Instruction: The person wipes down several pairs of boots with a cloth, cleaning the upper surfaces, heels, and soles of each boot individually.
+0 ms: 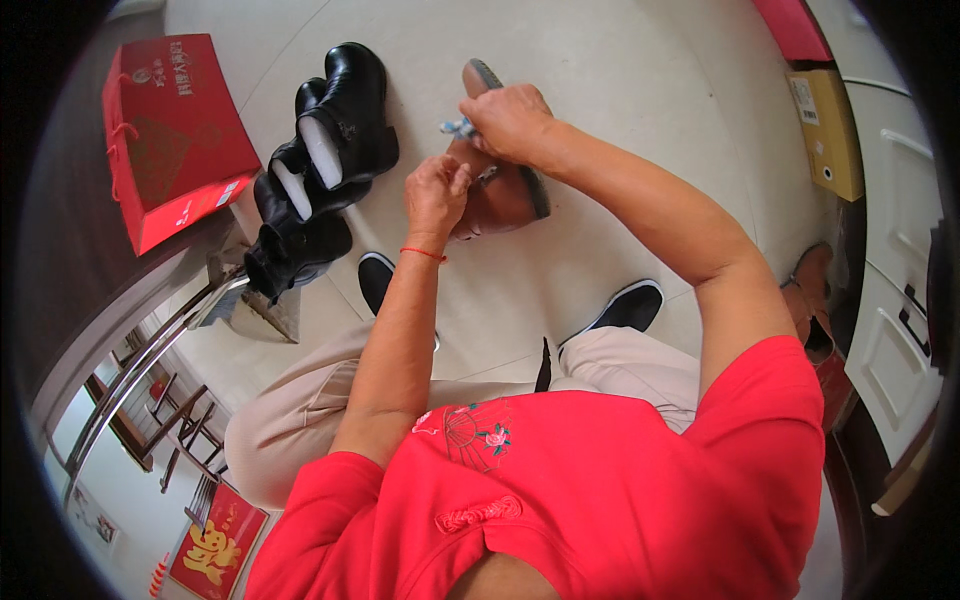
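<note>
Brown leather footwear [501,204] with a dark sole is on or just above the floor in front of me. My left hand [436,196], with a red cord on its wrist, pinches its near-left side. Across the upper part lies my right hand [511,126], curled around a bunched blue-and-white cloth [459,128]. Cloth ends stick out to the left of the fingers. Beyond that hand shows a tan, rounded end [480,77] with a dark edge. The right hand covers the join, so I cannot tell whether it is the same shoe or a second one.
Several black leather boots [352,112], some with white insides, stand to the left beside a red gift bag [180,135]. On the right are a yellow-brown box [825,135], a white cabinet [892,225] and more brown footwear [814,300]. My black shoes [626,306] rest on the tiles.
</note>
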The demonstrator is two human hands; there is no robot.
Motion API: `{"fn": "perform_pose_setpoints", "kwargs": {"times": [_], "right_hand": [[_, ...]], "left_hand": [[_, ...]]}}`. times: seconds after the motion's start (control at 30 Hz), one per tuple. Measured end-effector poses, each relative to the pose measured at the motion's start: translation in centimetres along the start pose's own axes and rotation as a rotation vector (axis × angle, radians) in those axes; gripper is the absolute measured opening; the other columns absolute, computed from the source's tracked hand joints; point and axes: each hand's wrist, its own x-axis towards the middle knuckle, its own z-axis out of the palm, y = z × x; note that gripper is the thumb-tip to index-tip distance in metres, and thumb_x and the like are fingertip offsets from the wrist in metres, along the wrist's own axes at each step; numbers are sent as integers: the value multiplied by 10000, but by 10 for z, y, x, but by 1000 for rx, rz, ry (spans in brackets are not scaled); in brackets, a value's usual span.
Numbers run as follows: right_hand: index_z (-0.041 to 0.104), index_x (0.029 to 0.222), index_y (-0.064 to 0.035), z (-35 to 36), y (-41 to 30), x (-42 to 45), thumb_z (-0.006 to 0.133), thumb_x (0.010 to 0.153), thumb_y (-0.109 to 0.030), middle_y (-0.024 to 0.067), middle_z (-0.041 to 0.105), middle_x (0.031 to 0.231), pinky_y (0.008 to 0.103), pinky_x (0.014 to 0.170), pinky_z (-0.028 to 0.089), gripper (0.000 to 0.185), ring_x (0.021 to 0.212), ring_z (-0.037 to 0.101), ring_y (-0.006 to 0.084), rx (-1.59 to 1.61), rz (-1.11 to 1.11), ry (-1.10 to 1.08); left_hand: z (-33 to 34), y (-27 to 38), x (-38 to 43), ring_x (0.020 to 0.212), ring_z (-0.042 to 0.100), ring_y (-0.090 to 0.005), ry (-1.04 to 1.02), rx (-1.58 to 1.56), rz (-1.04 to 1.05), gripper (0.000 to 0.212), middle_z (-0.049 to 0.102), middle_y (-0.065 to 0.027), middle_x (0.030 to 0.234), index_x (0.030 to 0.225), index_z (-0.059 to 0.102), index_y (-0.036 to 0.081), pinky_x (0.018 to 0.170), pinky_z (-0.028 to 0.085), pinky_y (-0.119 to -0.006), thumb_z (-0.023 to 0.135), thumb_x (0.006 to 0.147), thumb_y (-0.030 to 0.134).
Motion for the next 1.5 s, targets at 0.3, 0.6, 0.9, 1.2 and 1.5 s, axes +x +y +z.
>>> {"fn": "perform_pose_setpoints", "kwargs": {"times": [0.3, 0.6, 0.9, 1.2, 1.5], "right_hand": [[515, 1118, -161, 9, 17, -31, 639, 759, -125, 55, 574, 913, 427, 649, 501, 381, 871, 603, 277, 56, -110, 70], [511, 1138, -153, 14, 20, -41, 681, 705, -127, 60, 563, 944, 403, 723, 490, 467, 923, 574, 263, 46, -131, 142], [516, 1166, -110, 19, 12, -44, 639, 778, -196, 74, 566, 1065, 377, 798, 456, 416, 1000, 575, 243, -30, -68, 105], [506, 1135, -139, 31, 7, -42, 601, 796, -171, 57, 551, 1004, 408, 751, 418, 354, 886, 608, 230, -184, 21, 199], [510, 1118, -109, 25, 41, -75, 616, 780, -191, 111, 580, 1040, 451, 798, 445, 364, 936, 623, 292, 75, 33, 105]], "left_hand": [[-1, 46, -10, 859, 601, -309, -208, 66, -93, 279, 635, -116, 892, 811, 648, 62, 718, 483, -418, 639, 738, 331], [5, 70, 3, 802, 625, -319, -247, 459, 178, 229, 648, -110, 873, 869, 688, 132, 671, 501, -439, 605, 795, 332], [-11, 93, 27, 901, 628, -320, -570, 555, -1, 241, 669, -156, 908, 891, 692, 96, 763, 490, -437, 537, 805, 259], [-25, 36, 33, 622, 572, -169, -560, 154, -179, 233, 599, -106, 659, 804, 663, 0, 603, 458, -321, 633, 804, 231], [-11, 61, 23, 756, 631, -343, -507, 300, 48, 287, 656, -156, 777, 819, 668, 76, 671, 490, -452, 562, 801, 342]]}}
